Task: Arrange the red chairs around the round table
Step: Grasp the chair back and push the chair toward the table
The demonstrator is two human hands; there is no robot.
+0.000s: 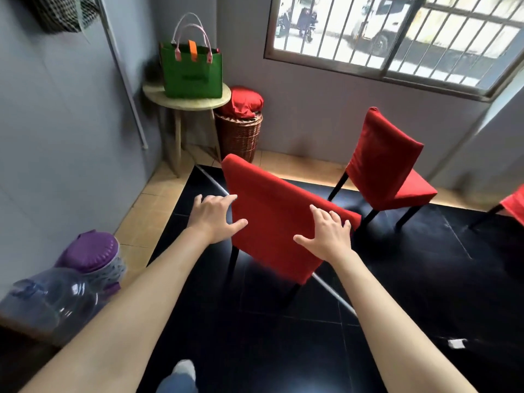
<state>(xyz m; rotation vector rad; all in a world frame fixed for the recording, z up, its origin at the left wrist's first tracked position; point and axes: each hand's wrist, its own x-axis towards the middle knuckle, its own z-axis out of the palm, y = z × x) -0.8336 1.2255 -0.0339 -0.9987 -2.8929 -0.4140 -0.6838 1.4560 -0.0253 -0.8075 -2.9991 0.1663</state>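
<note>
A home corner: wicker basket (238,134), tote bag (191,70), barred window (397,38)

2 bare arms stretched forward, both hands open.

The left hand (214,215) is palm down with its fingers spread and nearly straight, the thumb angled toward the right and the fingertips pointing up and away. The right hand (329,232) is likewise palm down with straight, splayed fingers, its thumb sticking out to the left. Both forearms are bare and run from the lower corners of the view toward the middle, the left from the lower left, the right from the lower right. The 2 hands lie at about the same height, well apart. Neither hand curls around anything.
</note>
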